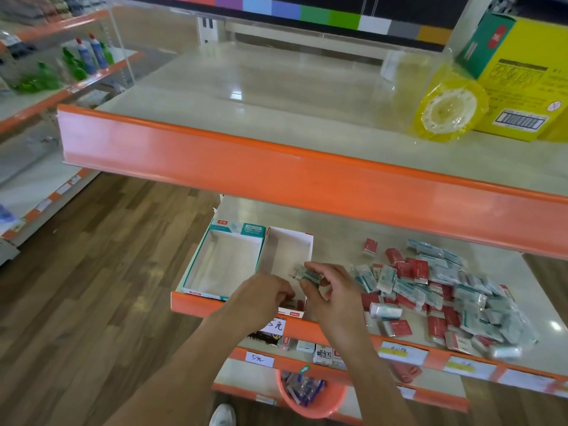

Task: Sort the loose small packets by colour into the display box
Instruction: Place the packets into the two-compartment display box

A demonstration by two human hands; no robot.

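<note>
Two open display boxes stand side by side on the middle shelf: a teal-trimmed box [196,262] on the left and a red-trimmed box [304,244] on the right. A heap of loose red and teal packets [436,290] lies to their right. My right hand [332,287] pinches a teal packet [310,275] above the front of the red-trimmed box. My left hand [264,295] reaches into that box's front corner, fingers curled at a red packet [298,304]; whether it grips the packet I cannot tell.
An orange-edged upper shelf [276,167] overhangs the work area, carrying a yellow tape roll [448,109] and a yellow carton [522,81]. Below are shelves with small goods and an orange basket [310,395]. A shelf rack with bottles [89,56] stands to the left.
</note>
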